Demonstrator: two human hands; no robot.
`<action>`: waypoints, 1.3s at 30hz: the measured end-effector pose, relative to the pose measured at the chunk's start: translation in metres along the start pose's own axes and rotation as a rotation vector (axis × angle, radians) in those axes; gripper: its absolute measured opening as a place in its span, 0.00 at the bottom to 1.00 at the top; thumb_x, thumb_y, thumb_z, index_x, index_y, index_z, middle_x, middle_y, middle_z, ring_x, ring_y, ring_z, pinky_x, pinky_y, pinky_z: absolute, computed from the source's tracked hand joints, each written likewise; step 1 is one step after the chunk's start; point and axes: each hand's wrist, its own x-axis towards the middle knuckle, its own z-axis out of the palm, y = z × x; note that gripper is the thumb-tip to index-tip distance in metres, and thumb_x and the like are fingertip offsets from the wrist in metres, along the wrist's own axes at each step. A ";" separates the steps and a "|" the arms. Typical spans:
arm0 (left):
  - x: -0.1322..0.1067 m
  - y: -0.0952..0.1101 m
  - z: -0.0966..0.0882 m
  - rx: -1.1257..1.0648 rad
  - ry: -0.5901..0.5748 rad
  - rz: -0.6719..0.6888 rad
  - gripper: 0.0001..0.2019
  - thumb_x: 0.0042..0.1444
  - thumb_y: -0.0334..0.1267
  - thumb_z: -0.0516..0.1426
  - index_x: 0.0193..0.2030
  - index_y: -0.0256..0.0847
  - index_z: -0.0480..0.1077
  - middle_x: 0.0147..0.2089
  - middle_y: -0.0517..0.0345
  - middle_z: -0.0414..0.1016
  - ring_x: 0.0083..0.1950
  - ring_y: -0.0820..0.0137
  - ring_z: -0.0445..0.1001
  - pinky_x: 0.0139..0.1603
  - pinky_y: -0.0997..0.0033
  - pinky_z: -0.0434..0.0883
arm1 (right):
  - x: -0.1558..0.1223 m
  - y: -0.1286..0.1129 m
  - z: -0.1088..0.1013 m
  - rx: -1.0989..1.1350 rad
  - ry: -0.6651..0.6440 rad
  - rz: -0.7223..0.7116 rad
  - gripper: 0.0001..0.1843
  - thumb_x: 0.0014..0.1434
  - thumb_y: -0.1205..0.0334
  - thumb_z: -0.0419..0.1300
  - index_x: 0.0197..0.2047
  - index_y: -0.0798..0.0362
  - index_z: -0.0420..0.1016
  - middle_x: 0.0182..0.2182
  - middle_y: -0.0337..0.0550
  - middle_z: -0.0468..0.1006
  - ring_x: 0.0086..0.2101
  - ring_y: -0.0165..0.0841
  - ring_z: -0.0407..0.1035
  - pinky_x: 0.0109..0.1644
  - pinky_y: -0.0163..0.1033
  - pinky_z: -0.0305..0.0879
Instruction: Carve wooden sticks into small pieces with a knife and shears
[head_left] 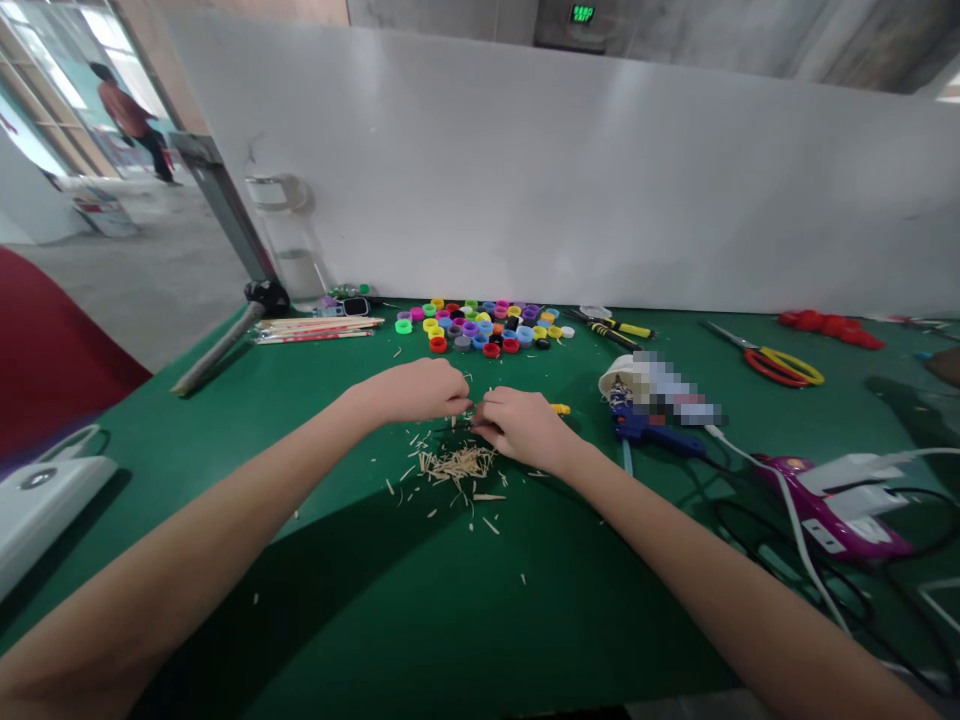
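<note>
My left hand [429, 390] is closed, its fingertips pinched together near the middle of the green table. My right hand [525, 430] meets it from the right, fingers curled in and almost touching the left fingertips. What the two hold between them is too small and too covered to name. A short yellow end [560, 409] shows behind my right hand; whether that hand grips it I cannot tell. Just below the hands lies a heap of pale wood splinters [459, 463], with loose slivers scattered around it.
Colourful bottle caps [491, 328] spread behind the hands, wooden sticks [319, 329] to their left. On the right are pliers [611, 328], scissors [772, 362], a white cup [622, 376] on its side, a blue glue gun [660, 434] and a purple power strip [844, 510] with tangled cables. A white panel [562, 190] stands behind.
</note>
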 end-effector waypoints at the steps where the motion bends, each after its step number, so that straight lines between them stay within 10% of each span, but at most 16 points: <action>1: 0.001 0.000 0.001 0.000 0.004 0.008 0.17 0.58 0.40 0.46 0.19 0.39 0.58 0.19 0.60 0.57 0.20 0.75 0.51 0.23 0.68 0.50 | 0.001 0.000 -0.001 0.013 -0.015 0.016 0.06 0.59 0.61 0.56 0.34 0.52 0.72 0.32 0.41 0.74 0.36 0.32 0.65 0.28 0.35 0.48; 14: 0.002 -0.003 0.006 0.026 0.013 -0.016 0.17 0.58 0.38 0.44 0.19 0.40 0.58 0.19 0.60 0.59 0.19 0.75 0.51 0.22 0.68 0.50 | 0.011 0.011 0.002 0.203 -0.126 0.064 0.04 0.55 0.63 0.60 0.36 0.51 0.74 0.33 0.40 0.76 0.32 0.30 0.67 0.31 0.35 0.54; 22: -0.010 -0.004 -0.006 -0.100 -0.112 -0.111 0.20 0.57 0.54 0.46 0.31 0.40 0.69 0.29 0.55 0.72 0.25 0.72 0.65 0.25 0.70 0.57 | 0.003 0.006 0.001 0.181 -0.028 -0.012 0.02 0.56 0.65 0.59 0.33 0.54 0.72 0.31 0.40 0.74 0.35 0.31 0.66 0.32 0.34 0.54; 39: -0.009 -0.021 -0.005 -0.204 -0.096 -0.097 0.12 0.58 0.43 0.47 0.32 0.39 0.67 0.31 0.57 0.74 0.26 0.75 0.70 0.26 0.73 0.60 | -0.001 0.002 0.001 0.080 -0.002 -0.094 0.06 0.60 0.65 0.54 0.32 0.51 0.71 0.30 0.38 0.73 0.34 0.29 0.65 0.36 0.35 0.56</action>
